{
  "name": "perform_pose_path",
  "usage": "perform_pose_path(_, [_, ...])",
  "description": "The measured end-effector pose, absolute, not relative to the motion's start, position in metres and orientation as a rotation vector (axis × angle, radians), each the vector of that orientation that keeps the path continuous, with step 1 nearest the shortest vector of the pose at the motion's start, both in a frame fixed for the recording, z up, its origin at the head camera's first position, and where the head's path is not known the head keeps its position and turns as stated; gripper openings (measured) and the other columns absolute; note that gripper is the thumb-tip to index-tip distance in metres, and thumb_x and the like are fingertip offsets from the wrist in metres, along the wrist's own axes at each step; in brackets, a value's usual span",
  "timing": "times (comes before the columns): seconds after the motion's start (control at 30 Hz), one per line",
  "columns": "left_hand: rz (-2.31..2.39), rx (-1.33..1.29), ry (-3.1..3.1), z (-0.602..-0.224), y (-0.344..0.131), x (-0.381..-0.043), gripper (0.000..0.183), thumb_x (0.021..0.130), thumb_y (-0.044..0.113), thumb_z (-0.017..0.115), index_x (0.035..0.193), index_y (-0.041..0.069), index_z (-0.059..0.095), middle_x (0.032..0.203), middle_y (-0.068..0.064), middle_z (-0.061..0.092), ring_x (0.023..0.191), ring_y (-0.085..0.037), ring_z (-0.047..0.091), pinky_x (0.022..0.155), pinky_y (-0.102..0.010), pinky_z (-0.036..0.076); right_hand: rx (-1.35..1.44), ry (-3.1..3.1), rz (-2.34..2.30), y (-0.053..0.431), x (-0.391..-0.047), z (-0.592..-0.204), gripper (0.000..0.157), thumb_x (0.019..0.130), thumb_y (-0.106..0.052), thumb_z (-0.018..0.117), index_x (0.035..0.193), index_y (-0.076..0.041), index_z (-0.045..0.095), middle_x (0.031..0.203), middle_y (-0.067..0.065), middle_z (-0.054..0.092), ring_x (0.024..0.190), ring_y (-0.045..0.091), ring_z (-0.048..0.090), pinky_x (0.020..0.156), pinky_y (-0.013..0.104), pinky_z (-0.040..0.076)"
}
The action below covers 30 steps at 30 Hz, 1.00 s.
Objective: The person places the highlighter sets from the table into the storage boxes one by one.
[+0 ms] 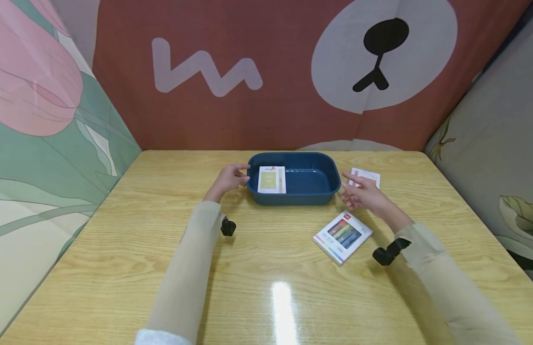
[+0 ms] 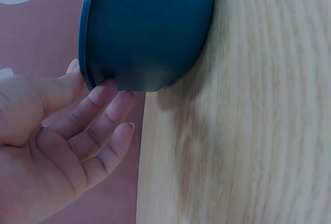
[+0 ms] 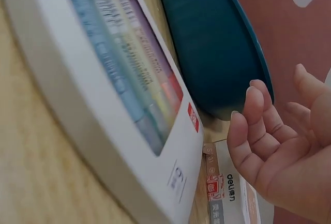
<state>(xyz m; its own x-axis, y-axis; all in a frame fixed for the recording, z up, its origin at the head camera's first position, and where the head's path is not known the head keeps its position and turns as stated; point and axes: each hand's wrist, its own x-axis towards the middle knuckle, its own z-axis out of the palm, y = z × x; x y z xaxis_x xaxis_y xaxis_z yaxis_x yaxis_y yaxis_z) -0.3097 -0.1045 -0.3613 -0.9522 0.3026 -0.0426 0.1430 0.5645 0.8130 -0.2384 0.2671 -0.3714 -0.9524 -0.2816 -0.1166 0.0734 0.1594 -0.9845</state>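
Observation:
A blue plastic basin (image 1: 310, 199) stands near the back of the table, with a white card-like pack (image 1: 272, 180) that has a yellow-green panel lying inside its left end. At the basin's left end is my left hand (image 1: 230, 180), fingertips right at the rim and outer wall. My right hand (image 1: 362, 195) hovers just off the right end, its fingers loosely bent and holding nothing. Below it lies a white box of coloured pens (image 1: 342, 237), the pens showing through a window. A second white pack (image 1: 370, 176), printed "deli" in the right wrist view, is partly hidden behind the right hand.
The wooden table (image 1: 245, 287) reaches back to a brown cloth wall (image 1: 283, 120) printed with a bear's snout. Patterned cloth hangs along the left and right sides. Black wrist cameras (image 1: 228, 226) are worn on both sleeves.

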Motion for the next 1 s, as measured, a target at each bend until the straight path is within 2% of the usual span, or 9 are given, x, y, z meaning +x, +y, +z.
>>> perform_pose_path(0.23, [1.362,0.33,2.573,-0.362,-0.104,-0.309,0.042,0.089,0.007,0.054,0.131,0.003,0.045,0.1,-0.023,0.06,0.086,-0.035,0.059,0.069,-0.038,0.048,-0.193,2.237,-1.769,0.27,-0.222,-0.372,0.063,0.094,-0.019,0.048,0.139,0.007,0.014,0.081,0.01,0.06,0.058,0.014,0.056,0.056,0.027,0.048])
perform_pose_path(0.47, [1.362,0.294,2.552,-0.361,-0.104,-0.31,0.042,0.09,0.007,0.053,0.131,0.004,0.045,0.099,-0.021,0.06,0.085,-0.035,0.058,0.071,-0.039,0.048,-0.187,2.356,-1.634,0.272,-0.208,-0.375,0.056,0.091,-0.017,0.054,0.133,0.01,0.028,0.088,0.015,0.056,0.062,0.013,0.051,0.057,0.027,0.045])
perform_pose_path(0.6, [1.339,0.283,2.552,-0.362,-0.103,-0.314,0.042,0.09,0.007,0.053,0.132,0.006,0.045,0.098,-0.019,0.06,0.083,-0.03,0.059,0.072,-0.038,0.048,-0.225,2.413,-1.575,0.275,-0.201,-0.378,0.051,0.09,-0.012,0.054,0.129,0.012,0.034,0.095,0.02,0.054,0.067,0.014,0.053,0.057,0.028,0.047])
perform_pose_path(0.77, [1.394,0.333,2.531,-0.37,-0.105,-0.32,0.042,0.089,0.008,0.055,0.13,0.009,0.048,0.09,-0.015,0.06,0.073,-0.023,0.058,0.063,-0.034,0.049,-0.26,2.498,-1.46,0.281,-0.194,-0.379,0.05,0.087,-0.009,0.057,0.125,0.016,0.036,0.091,0.016,0.054,0.061,0.012,0.051,0.049,0.025,0.042])
perform_pose_path(0.87, [1.433,0.341,2.499,-0.37,-0.105,-0.317,0.043,0.09,0.008,0.053,0.132,0.007,0.045,0.093,-0.018,0.06,0.075,-0.025,0.058,0.065,-0.036,0.049,-0.234,2.575,-1.344,0.285,-0.191,-0.379,0.052,0.086,-0.012,0.06,0.125,0.014,0.039,0.089,0.013,0.053,0.059,0.012,0.048,0.046,0.024,0.038])
perform_pose_path(1.0, [1.439,0.313,2.47,-0.364,-0.105,-0.31,0.045,0.091,0.005,0.05,0.134,0.004,0.04,0.097,-0.02,0.058,0.081,-0.03,0.056,0.07,-0.041,0.047,-0.316,2.762,-1.098,0.287,-0.186,-0.38,0.053,0.081,-0.015,0.066,0.121,0.013,0.045,0.088,0.017,0.058,0.065,0.018,0.052,0.051,0.027,0.041])
